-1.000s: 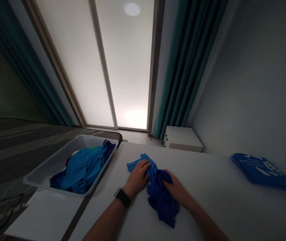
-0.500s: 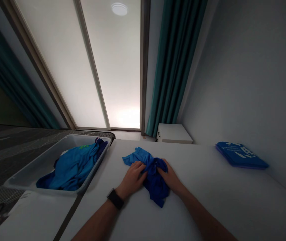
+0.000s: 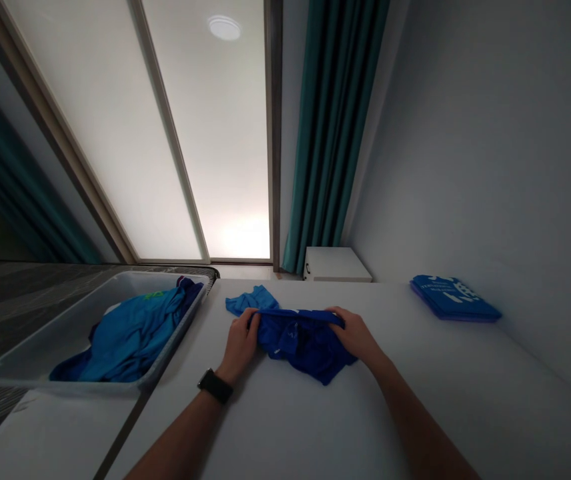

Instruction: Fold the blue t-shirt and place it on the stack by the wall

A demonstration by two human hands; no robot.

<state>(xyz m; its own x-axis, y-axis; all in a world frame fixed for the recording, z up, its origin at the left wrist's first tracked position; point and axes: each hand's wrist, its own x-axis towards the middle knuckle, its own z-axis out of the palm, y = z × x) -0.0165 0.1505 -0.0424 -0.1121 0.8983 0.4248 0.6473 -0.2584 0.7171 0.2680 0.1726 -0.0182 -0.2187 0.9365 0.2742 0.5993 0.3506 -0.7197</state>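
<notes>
At a white desk (image 3: 465, 400), a person's left hand (image 3: 239, 345) and right hand (image 3: 358, 337) pinch opposite ends of one edge of a crumpled dark blue garment (image 3: 303, 350), holding that edge taut while the rest lies bunched on the desk. A black watch (image 3: 214, 385) circles the left wrist. Just beyond the garment sits a paler blue flap (image 3: 250, 300), apparently part of it, though the dim view leaves that uncertain. Left of the garment, a grey tray (image 3: 65, 343) holds a heap of blue clothes (image 3: 130, 340); right of it lies a folded blue stack (image 3: 453, 298). The pinched garment is not yet folded.
</notes>
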